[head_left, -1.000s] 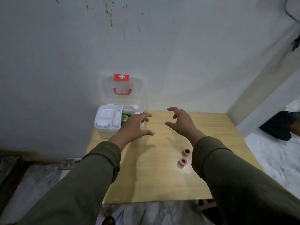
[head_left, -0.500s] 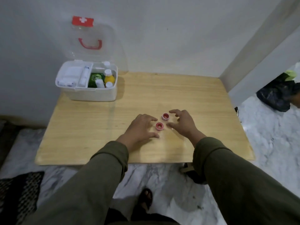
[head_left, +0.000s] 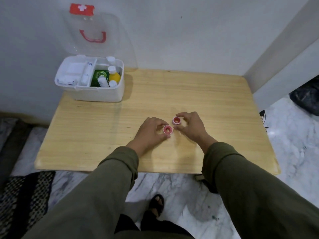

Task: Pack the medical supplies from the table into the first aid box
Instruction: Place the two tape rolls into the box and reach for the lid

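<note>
Hands now on the last two items: half a sec ago your fingers were only closing in beside the rolls, now each hand has one. Left hand (head_left: 149, 131) pinches the near roll (head_left: 167, 129), thumb and fingers curled round it; right hand (head_left: 191, 126) pinches the far roll (head_left: 177, 120) the same way. Both rolls look to be on the bench (head_left: 198, 94) yet, just beside each other, not lifted. Means pick-up is about done, so next is the carry to the box (head_left: 96, 94), which sits open at the far left corner, well apart from your hands. No other loose supplies show on the bench, so pkg is nearly finished, I'd say. Writing: white cross on the red lid label (head_left: 82, 9); green pack (head_left: 98, 78) inside has a logo, too small to read.
</note>
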Motion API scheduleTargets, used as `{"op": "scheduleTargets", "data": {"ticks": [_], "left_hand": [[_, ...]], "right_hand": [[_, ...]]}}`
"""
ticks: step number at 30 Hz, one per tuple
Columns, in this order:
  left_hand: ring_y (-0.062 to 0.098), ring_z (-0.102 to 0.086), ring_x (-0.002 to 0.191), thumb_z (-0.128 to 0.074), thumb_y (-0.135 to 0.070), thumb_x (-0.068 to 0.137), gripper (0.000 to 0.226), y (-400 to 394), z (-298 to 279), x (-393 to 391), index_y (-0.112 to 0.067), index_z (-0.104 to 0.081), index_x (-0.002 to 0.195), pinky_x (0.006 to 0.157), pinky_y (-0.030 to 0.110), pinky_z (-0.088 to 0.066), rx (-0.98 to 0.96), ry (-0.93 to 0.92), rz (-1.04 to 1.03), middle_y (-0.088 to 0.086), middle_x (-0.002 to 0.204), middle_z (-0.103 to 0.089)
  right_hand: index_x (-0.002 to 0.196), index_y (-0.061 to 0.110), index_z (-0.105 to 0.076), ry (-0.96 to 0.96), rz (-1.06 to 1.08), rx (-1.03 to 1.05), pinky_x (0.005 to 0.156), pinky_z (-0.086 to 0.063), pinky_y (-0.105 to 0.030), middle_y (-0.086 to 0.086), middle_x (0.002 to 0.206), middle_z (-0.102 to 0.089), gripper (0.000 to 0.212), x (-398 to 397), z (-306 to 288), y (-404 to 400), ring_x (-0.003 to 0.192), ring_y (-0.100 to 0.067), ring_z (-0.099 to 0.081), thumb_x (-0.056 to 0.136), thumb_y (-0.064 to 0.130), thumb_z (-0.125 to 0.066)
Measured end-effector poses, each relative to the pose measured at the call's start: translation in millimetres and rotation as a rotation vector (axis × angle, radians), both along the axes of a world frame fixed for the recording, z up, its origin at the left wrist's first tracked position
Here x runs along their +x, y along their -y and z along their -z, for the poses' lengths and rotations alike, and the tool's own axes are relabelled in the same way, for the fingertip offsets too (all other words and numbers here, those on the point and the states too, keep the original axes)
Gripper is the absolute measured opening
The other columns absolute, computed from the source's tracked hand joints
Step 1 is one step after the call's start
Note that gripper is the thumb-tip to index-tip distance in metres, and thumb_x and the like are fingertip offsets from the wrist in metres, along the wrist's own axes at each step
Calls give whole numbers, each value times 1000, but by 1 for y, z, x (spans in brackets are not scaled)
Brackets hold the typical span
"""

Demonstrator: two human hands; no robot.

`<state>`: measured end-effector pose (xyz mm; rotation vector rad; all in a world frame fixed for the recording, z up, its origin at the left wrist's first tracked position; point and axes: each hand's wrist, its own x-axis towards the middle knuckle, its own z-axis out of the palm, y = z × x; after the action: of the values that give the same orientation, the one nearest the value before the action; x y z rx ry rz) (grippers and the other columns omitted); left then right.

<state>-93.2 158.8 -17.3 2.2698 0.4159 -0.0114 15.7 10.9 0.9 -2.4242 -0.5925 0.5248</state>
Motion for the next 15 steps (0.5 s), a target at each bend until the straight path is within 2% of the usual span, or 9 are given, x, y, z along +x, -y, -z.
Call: {"op": "scheduleTargets", "data": {"ticks": [7, 12, 15], "left_hand": [[14, -47, 109, -79, -37, 70, 39, -20, -27, 4, -26, -66, 106, 85, 21, -30, 26, 19, -17, -4, 114, -61], [16, -50, 110, -79, -40, 69, 43, -52, -61, 8, -28, -66, 108, 89, 24, -35, 90, 82, -35, -3, 115, -62], [17, -50, 113, -78, -39, 71, 41, -81, -86, 5, -28, -65, 108, 93, 27, -36, 124, 124, -74, -2, 118, -62]], "right_hand": [[107, 18, -65, -17, -4, 9, 88, -40, -25, -8, 121, -46, 35, 7, -15, -15, 111, -23, -53, 75, 26, -77], [106, 20, -64, 38, -25, 49, 96, -46, -36, -9, 124, -46, 36, 20, -53, -49, 112, -25, -52, 74, 28, -78], [107, 20, -63, 87, -44, 80, 97, -46, -39, -8, 125, -46, 37, 25, -79, -78, 114, -25, -51, 74, 29, -78]]}}
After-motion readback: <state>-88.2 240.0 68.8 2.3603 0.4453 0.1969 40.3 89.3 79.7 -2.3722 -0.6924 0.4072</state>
